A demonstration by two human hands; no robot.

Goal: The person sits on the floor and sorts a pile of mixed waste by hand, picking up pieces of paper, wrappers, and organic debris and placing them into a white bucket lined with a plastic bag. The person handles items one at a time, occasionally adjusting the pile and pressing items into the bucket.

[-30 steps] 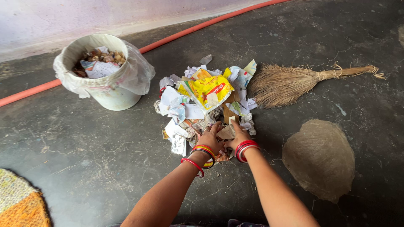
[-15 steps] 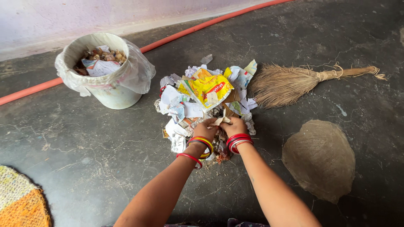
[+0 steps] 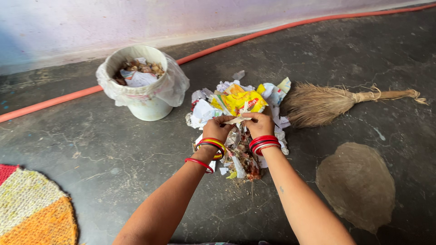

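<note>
A heap of crumpled paper and wrappers (image 3: 236, 102), with a yellow wrapper on top, lies on the dark floor. My left hand (image 3: 216, 129) and my right hand (image 3: 259, 124) are closed side by side on a bunch of the scraps, lifted just above the heap's near side. Loose bits (image 3: 240, 161) hang and lie below my wrists. Both wrists wear red and yellow bangles. A white bucket (image 3: 147, 108) lined with a clear plastic bag stands to the left of the heap, filled with scraps.
A straw broom (image 3: 336, 100) lies right of the heap, handle pointing right. A round brown mat (image 3: 356, 183) sits at the right. An orange hose (image 3: 59, 100) runs along the pale wall. A woven yellow, orange and red rug (image 3: 32, 213) lies at the lower left.
Both hands have gathered scraps at the heap's near edge and raised them, moving farther from me. The camera view has shifted, so the bucket and heap sit more to the right.
</note>
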